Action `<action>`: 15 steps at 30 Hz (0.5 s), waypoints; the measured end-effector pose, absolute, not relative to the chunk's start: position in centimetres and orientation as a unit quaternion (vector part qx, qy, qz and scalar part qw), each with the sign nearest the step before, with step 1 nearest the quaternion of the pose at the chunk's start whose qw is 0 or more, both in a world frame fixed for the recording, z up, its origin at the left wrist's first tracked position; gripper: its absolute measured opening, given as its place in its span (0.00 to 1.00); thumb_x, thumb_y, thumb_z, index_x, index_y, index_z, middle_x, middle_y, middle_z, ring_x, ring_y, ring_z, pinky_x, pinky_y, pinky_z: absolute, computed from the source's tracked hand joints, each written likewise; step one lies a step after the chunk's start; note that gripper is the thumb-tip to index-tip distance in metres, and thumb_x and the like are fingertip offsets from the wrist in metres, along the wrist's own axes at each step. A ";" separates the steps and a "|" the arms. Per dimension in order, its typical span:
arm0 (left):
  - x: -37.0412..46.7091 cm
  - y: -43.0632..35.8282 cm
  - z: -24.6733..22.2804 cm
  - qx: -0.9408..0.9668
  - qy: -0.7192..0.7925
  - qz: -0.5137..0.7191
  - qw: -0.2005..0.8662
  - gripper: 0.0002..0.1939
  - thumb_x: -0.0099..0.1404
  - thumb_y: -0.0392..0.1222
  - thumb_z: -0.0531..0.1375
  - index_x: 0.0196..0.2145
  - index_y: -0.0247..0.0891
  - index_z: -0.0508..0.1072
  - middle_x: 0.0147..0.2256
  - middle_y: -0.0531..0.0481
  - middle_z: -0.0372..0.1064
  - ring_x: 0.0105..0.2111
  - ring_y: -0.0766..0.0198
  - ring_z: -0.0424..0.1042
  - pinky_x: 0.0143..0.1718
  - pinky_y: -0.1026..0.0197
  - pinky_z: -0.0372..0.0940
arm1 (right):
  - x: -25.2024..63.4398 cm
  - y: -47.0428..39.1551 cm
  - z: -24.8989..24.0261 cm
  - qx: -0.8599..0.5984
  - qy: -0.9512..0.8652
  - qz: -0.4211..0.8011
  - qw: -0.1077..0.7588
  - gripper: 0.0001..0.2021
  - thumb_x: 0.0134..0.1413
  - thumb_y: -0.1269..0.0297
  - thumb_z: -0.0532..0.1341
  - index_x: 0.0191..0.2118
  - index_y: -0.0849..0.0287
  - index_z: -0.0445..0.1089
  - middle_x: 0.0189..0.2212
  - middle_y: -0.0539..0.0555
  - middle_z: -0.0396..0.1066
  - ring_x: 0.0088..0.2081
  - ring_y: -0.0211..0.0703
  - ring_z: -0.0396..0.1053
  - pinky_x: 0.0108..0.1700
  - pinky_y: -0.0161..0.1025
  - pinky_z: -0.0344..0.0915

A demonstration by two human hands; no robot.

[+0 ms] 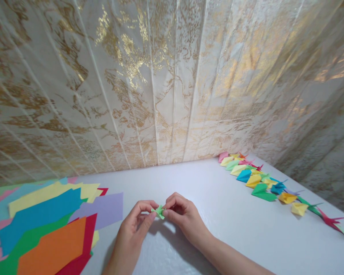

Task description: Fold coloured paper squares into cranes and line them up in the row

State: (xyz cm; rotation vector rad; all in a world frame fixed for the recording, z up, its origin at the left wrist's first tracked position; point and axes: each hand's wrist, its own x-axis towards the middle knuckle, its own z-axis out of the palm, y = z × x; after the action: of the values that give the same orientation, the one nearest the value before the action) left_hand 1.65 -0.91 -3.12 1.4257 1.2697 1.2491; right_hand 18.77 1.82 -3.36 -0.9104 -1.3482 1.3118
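A small light green folded paper piece (159,211) is held just above the white table (172,179), near the middle. My left hand (137,225) pinches its left side between thumb and fingers. On the other side, my right hand (183,217) grips its right edge the same way. The fingertips of both hands are close together, and they cover parts of the piece. Shadows of the hands fall on the table below.
Overlapping coloured paper sheets, with an orange one (54,244) and a lilac one (107,210), spread over the left side. Several folded paper figures, among them a green one (263,192), line the right edge. A gold-patterned curtain (149,95) hangs behind.
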 end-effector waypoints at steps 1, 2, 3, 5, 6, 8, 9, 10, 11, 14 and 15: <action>1.7 -1.0 -3.2 0.564 0.508 0.496 0.422 0.15 0.66 0.56 0.60 0.34 0.41 0.72 0.42 0.49 0.74 0.38 0.60 0.73 0.40 0.62 0.68 | 18.7 1.8 -3.3 -0.375 -0.543 0.555 0.507 0.07 0.49 0.62 0.70 0.28 0.59 0.74 0.28 0.48 0.68 0.31 0.37 0.63 0.35 0.36 0.59; 1.7 -1.1 -3.2 0.559 0.509 0.497 0.425 0.16 0.66 0.57 0.60 0.35 0.41 0.72 0.42 0.48 0.74 0.39 0.59 0.74 0.40 0.61 0.69 | 18.7 1.7 -3.3 -0.371 -0.526 0.569 0.512 0.09 0.48 0.60 0.71 0.28 0.59 0.74 0.27 0.48 0.67 0.30 0.37 0.63 0.34 0.35 0.59; 1.7 -1.1 -3.3 0.554 0.512 0.499 0.426 0.17 0.66 0.58 0.60 0.36 0.41 0.72 0.42 0.48 0.75 0.40 0.59 0.74 0.41 0.61 0.69 | 18.6 1.7 -3.2 -0.366 -0.506 0.585 0.518 0.11 0.48 0.58 0.71 0.28 0.59 0.73 0.27 0.48 0.67 0.29 0.37 0.63 0.33 0.35 0.59; 1.7 -1.1 -3.3 0.538 0.519 0.510 0.426 0.17 0.65 0.59 0.60 0.36 0.41 0.72 0.41 0.48 0.76 0.39 0.59 0.75 0.42 0.61 0.69 | 18.5 1.7 -3.0 -0.358 -0.468 0.609 0.531 0.14 0.48 0.54 0.72 0.29 0.59 0.71 0.26 0.48 0.68 0.28 0.36 0.63 0.33 0.35 0.60; 1.7 -1.1 -3.3 0.530 0.522 0.517 0.425 0.17 0.65 0.59 0.60 0.35 0.41 0.71 0.40 0.48 0.77 0.38 0.59 0.75 0.42 0.61 0.69 | 18.5 1.6 -3.0 -0.355 -0.453 0.618 0.535 0.16 0.49 0.53 0.72 0.30 0.59 0.70 0.26 0.48 0.69 0.28 0.37 0.64 0.34 0.35 0.61; 1.7 -1.0 -3.3 0.522 0.522 0.527 0.421 0.17 0.64 0.58 0.61 0.35 0.41 0.70 0.37 0.49 0.78 0.37 0.60 0.76 0.41 0.61 0.69 | 18.4 1.6 -3.0 -0.350 -0.431 0.634 0.538 0.17 0.51 0.50 0.70 0.31 0.59 0.69 0.27 0.50 0.71 0.30 0.37 0.65 0.36 0.36 0.61; 1.7 -1.0 -3.3 0.519 0.522 0.532 0.419 0.17 0.64 0.58 0.61 0.35 0.41 0.70 0.35 0.49 0.78 0.36 0.59 0.76 0.41 0.61 0.69 | 18.3 1.6 -3.0 -0.346 -0.423 0.643 0.537 0.18 0.51 0.49 0.70 0.32 0.59 0.69 0.28 0.50 0.72 0.30 0.37 0.66 0.37 0.36 0.62; 1.7 -0.9 -3.3 0.514 0.525 0.535 0.416 0.17 0.63 0.58 0.62 0.35 0.41 0.69 0.34 0.50 0.78 0.36 0.59 0.77 0.41 0.61 0.69 | 18.3 1.6 -3.0 -0.340 -0.420 0.649 0.535 0.18 0.51 0.48 0.70 0.32 0.59 0.69 0.28 0.50 0.72 0.30 0.38 0.67 0.37 0.37 0.62; 1.7 -1.0 -3.4 0.509 0.530 0.536 0.415 0.18 0.63 0.58 0.62 0.37 0.41 0.69 0.33 0.50 0.79 0.35 0.58 0.77 0.40 0.61 0.69 | 18.3 1.6 -3.0 -0.334 -0.422 0.652 0.534 0.19 0.51 0.48 0.70 0.33 0.58 0.68 0.29 0.50 0.72 0.30 0.38 0.67 0.37 0.37 0.62; 1.7 -1.2 -3.3 0.495 0.558 0.528 0.406 0.21 0.61 0.59 0.63 0.44 0.42 0.66 0.33 0.49 0.80 0.34 0.57 0.78 0.38 0.60 0.69 | 18.4 1.5 -2.8 -0.329 -0.457 0.643 0.520 0.20 0.45 0.50 0.74 0.37 0.57 0.70 0.34 0.50 0.71 0.32 0.37 0.67 0.37 0.37 0.64; 1.7 -1.4 -3.2 0.499 0.567 0.521 0.398 0.23 0.61 0.59 0.63 0.46 0.42 0.66 0.34 0.48 0.81 0.34 0.57 0.78 0.38 0.59 0.69 | 18.4 1.5 -2.8 -0.335 -0.471 0.637 0.510 0.22 0.42 0.52 0.75 0.38 0.57 0.70 0.34 0.49 0.70 0.32 0.37 0.67 0.36 0.37 0.64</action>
State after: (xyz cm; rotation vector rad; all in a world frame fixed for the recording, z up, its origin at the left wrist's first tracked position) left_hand 1.70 -1.39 -3.23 1.2639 1.4357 1.3193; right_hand 18.42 1.50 -2.76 -0.8077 -1.1345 1.5328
